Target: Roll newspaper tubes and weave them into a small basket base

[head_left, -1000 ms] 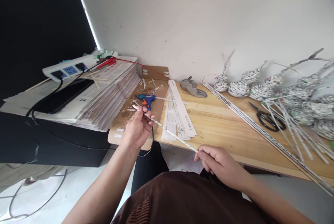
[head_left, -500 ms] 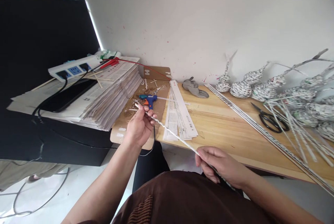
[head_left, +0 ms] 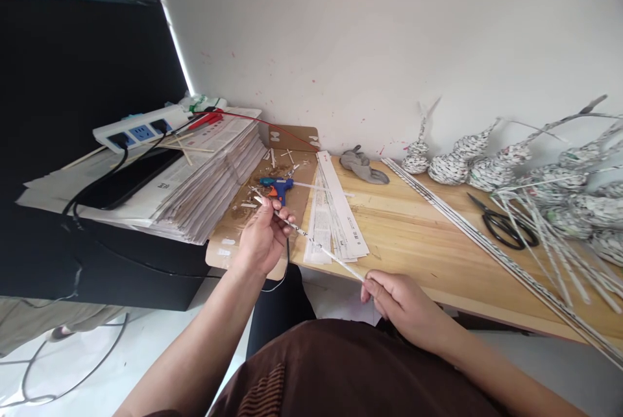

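Note:
A thin tube of rolled newspaper (head_left: 335,259) slants down from left to right between my hands, over the table's front edge. My left hand (head_left: 267,233) is closed round its upper end, thumb on top, and a white tip sticks out past the fingers. Near my lap, my right hand (head_left: 402,300) pinches the tube lower down; the curled fingers are partly hidden under the hand. Just beyond my left hand lies a blue glue gun (head_left: 280,189) on a piece of cardboard (head_left: 302,209). Beneath the tube is a fan of cut newspaper strips (head_left: 348,222).
Left stands a tall newspaper stack (head_left: 219,177) bearing a phone (head_left: 131,177) and a power strip (head_left: 141,128). A grey glove (head_left: 363,164) lies near the wall. Long paper tubes (head_left: 467,235), black scissors (head_left: 506,226) and several woven paper gourds (head_left: 450,167) occupy the table's right side.
My right hand has turned over slightly and moved a little left and up along the paper tube. The tube's printed marks have shifted, as if it has rolled. My left hand keeps its grip.

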Demonstrator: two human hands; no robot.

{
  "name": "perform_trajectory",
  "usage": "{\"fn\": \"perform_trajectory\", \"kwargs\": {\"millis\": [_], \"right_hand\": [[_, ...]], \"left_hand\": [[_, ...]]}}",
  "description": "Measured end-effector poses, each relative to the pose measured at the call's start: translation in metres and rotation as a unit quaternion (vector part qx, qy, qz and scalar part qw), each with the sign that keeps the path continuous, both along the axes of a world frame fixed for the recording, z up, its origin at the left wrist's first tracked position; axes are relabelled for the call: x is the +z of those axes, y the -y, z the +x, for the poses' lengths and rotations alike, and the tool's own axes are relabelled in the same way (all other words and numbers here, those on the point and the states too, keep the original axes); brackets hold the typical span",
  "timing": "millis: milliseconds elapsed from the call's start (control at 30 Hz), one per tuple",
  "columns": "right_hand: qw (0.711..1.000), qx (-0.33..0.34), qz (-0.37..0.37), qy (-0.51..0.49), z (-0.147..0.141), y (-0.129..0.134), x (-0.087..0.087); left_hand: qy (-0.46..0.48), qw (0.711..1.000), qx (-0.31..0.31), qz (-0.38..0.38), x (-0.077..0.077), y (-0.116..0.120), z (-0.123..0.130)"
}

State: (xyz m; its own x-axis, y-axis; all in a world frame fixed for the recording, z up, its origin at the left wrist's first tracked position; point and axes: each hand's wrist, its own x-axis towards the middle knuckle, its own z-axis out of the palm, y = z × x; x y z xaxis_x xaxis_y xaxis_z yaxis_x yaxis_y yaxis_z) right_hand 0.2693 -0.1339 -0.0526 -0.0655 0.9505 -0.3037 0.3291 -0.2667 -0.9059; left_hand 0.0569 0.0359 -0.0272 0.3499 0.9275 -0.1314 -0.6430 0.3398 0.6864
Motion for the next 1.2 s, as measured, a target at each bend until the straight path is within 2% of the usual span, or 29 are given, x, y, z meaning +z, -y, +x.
{"fn": "perform_trajectory", "kwargs": {"millis": [100,133,167,233,300,367,433,467,600,633,733,767,800,867,933,1000,1100,1133,1200], "right_hand": [[0.982,0.06,-0.111,-0.139,-0.001,0.0,0.0],[0.978,0.068,-0.124,-0.156,-0.001,0.0,0.001],[0.982,0.061,-0.108,-0.14,-0.001,0.0,0.002],[0.999,0.021,-0.023,-0.044,-0.003,-0.001,0.004],[1.0,-0.005,0.026,0.005,-0.004,-0.001,0.005],[0.997,0.013,-0.024,-0.067,-0.005,-0.002,0.005],[0.983,0.04,-0.091,-0.156,-0.006,-0.003,0.003],[0.981,0.042,-0.094,-0.162,-0.007,-0.003,0.003],[0.999,0.004,0.015,-0.038,-0.008,-0.005,0.005],[0.998,0.008,0.01,-0.054,-0.009,-0.005,0.005],[0.978,0.06,-0.076,-0.186,-0.01,-0.006,0.006],[0.975,0.064,-0.083,-0.196,-0.01,-0.006,0.007],[0.981,0.057,-0.066,-0.171,-0.011,-0.007,0.008],[0.998,0.021,0.011,-0.055,-0.012,-0.007,0.01],[0.998,0.001,0.056,0.018,-0.013,-0.008,0.009],[0.999,0.014,0.015,-0.042,-0.012,-0.009,0.006],[0.978,0.052,-0.087,-0.182,-0.012,-0.012,0.002],[0.979,0.054,-0.087,-0.175,-0.012,-0.012,0.002],[0.997,0.04,-0.019,-0.068,-0.013,-0.013,0.005]], "left_hand": [[0.004,1.0,-0.007,-0.003,0.0,0.0,0.0],[0.005,1.0,-0.008,-0.004,0.0,0.0,0.0],[0.007,1.0,-0.008,-0.003,0.0,0.0,0.0],[0.009,1.0,-0.006,-0.001,-0.001,0.0,-0.001],[0.009,1.0,-0.007,-0.001,-0.002,0.0,-0.001],[0.013,1.0,-0.011,-0.003,-0.002,0.001,-0.001],[0.019,1.0,-0.019,-0.004,-0.003,0.001,-0.001],[0.021,1.0,-0.022,-0.004,-0.003,0.001,-0.001],[0.017,1.0,-0.02,-0.002,-0.002,0.002,-0.001],[0.017,1.0,-0.021,-0.002,-0.002,0.002,-0.001],[0.02,0.999,-0.026,-0.003,-0.002,0.003,-0.001],[0.02,0.999,-0.025,-0.002,-0.002,0.003,-0.001],[0.019,1.0,-0.023,-0.001,-0.002,0.003,-0.001],[0.015,1.0,-0.019,0.002,-0.003,0.003,-0.001],[0.011,1.0,-0.016,0.003,-0.004,0.003,-0.001],[0.009,1.0,-0.019,-0.001,-0.005,0.004,-0.001],[0.009,1.0,-0.027,-0.006,-0.004,0.005,-0.001],[0.009,1.0,-0.028,-0.007,-0.004,0.005,-0.001],[0.009,1.0,-0.029,-0.008,-0.004,0.006,-0.001]]}}
